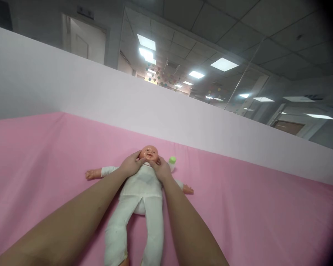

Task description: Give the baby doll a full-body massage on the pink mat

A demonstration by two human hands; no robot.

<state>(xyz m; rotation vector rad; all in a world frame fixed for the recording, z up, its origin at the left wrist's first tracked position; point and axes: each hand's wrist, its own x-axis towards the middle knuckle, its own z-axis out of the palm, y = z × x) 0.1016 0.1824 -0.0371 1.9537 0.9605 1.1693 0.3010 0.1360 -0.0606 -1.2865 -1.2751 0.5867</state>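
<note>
A baby doll [141, 184] in white clothes lies face up on a pink sheet, arms spread and legs toward me. My left hand [132, 164] holds one side of the doll's head [149, 152], its thumb near the chin. On the other side of the head, my right hand [161, 169] mirrors it, thumb also by the chin. Fingertips of both hands are partly hidden behind the head. Beside my right hand lies a bottle [172, 161] with a green cap, partly covered by that hand.
The pink sheet [238, 207] spreads under the doll with shallow folds. A low white wall [144, 107] runs behind it, sloping down to the right. Beyond are glass panels, a doorway [86, 40] and lit ceiling panels.
</note>
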